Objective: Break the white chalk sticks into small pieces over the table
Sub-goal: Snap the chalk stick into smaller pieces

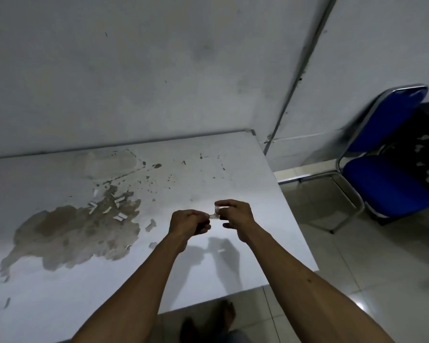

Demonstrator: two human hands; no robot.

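Observation:
Both my hands are raised over the white table (245,184), close together. My left hand (187,222) and my right hand (235,214) each pinch one end of a short white chalk stick (216,212) that spans the small gap between them. Most of the stick is hidden by my fingers. Several small white chalk pieces (114,209) lie scattered on the table to the left, on a brown patch where the surface has peeled.
The table stands against a grey wall (159,70). Its right edge and front edge are near my arms. A blue folding chair (386,169) stands on the tiled floor (357,280) to the right. My feet show below the table's front edge.

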